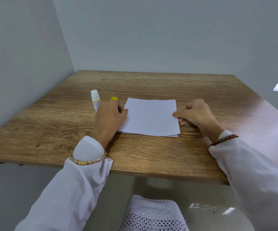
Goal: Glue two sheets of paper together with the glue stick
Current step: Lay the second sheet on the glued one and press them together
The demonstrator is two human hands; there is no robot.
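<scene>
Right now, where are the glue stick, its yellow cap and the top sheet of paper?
glue stick (95, 99): head view, on its white body.
yellow cap (114, 98): head view, on its top.
top sheet (151, 116): head view, on its middle.

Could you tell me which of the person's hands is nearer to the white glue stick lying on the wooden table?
Left. The left hand lies right against the white glue stick; the right hand rests across the white paper sheets.

Matt brown wood-grain table (151, 152); on it smooth matt white paper sheets (150, 116); left of them a glossy white plastic glue stick (95, 99) and yellow plastic cap (114, 98).
</scene>
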